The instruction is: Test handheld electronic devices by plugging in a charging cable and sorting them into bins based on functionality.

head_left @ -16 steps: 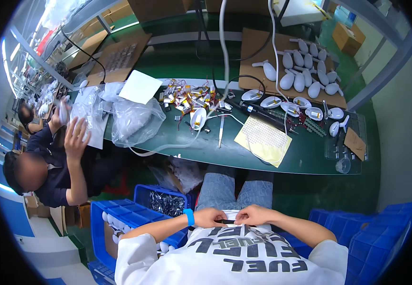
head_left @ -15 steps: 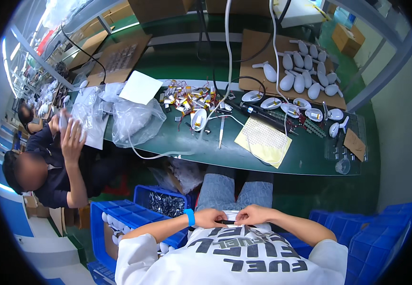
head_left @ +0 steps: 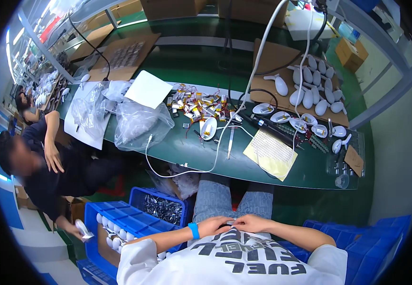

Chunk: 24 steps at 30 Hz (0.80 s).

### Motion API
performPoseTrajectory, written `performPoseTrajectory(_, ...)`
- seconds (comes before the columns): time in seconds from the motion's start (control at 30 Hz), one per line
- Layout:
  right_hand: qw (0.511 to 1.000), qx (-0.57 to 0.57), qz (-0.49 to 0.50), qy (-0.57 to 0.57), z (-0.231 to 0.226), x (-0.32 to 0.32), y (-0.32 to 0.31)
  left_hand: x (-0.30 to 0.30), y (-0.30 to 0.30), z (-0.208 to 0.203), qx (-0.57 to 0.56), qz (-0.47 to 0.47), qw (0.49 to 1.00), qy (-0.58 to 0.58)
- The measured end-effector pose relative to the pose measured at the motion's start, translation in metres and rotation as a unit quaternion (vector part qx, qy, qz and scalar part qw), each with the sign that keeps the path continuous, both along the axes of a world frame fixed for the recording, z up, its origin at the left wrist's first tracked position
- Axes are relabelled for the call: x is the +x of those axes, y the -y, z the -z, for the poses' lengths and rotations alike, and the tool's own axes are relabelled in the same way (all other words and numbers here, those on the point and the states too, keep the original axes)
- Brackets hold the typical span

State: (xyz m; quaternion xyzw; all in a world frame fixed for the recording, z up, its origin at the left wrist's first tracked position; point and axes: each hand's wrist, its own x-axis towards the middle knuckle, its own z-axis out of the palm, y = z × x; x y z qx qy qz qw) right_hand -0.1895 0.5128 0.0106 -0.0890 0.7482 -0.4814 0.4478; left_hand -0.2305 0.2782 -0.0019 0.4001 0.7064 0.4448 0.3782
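Both my hands rest at my waist, by the hem of my white shirt, with curled fingers. My left hand, its wrist in a blue band, lies close beside my right hand. A small dark strip shows by the left fingers; I cannot make out what it is. The fingertips of both hands are partly hidden. In front of me is the green worktable. On it lie an open white oval shell, a pile of small silver battery packs with wires and white tweezers.
A yellow perforated sheet, a dark electric screwdriver, clear bags and cables lie on the table. White spoon-shaped housings cover cardboard at right. Blue crates flank me. A co-worker at left holds a white part.
My hands have drawn closer together at the shirt hem. The co-worker's raised hands came down, one carrying a white part beside the blue crate. The whole view shifted slightly.
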Motion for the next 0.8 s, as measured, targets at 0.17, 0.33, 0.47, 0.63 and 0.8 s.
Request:
performPoseTrajectory(0.17, 0.998, 0.012, -0.052, -0.019, 0.003, -0.007, 0.003, -0.004, 0.002, 0.003, 0.009, -0.048, 0.998, 0.028)
performPoseTrajectory(0.33, 0.994, -0.096, -0.010, -0.055, 0.014, 0.006, -0.004, -0.001, 0.006, 0.017, -0.022, -0.090, 0.986, 0.136)
performPoseTrajectory(0.47, 0.997, -0.063, 0.047, 0.015, 0.013, 0.008, 0.000, -0.001, 0.003, 0.033, -0.001, -0.118, 0.969, 0.217)
performPoseTrajectory(0.63, 0.982, -0.062, 0.177, 0.032, 0.008, 0.017, 0.012, -0.017, -0.004, 0.030, 0.020, -0.085, 0.954, 0.285)
performPoseTrajectory(0.8, 0.888, -0.178, 0.387, 0.175, 0.012, 0.046, 0.004, -0.030, -0.019, 0.023, 0.020, -0.029, 0.965, 0.258)
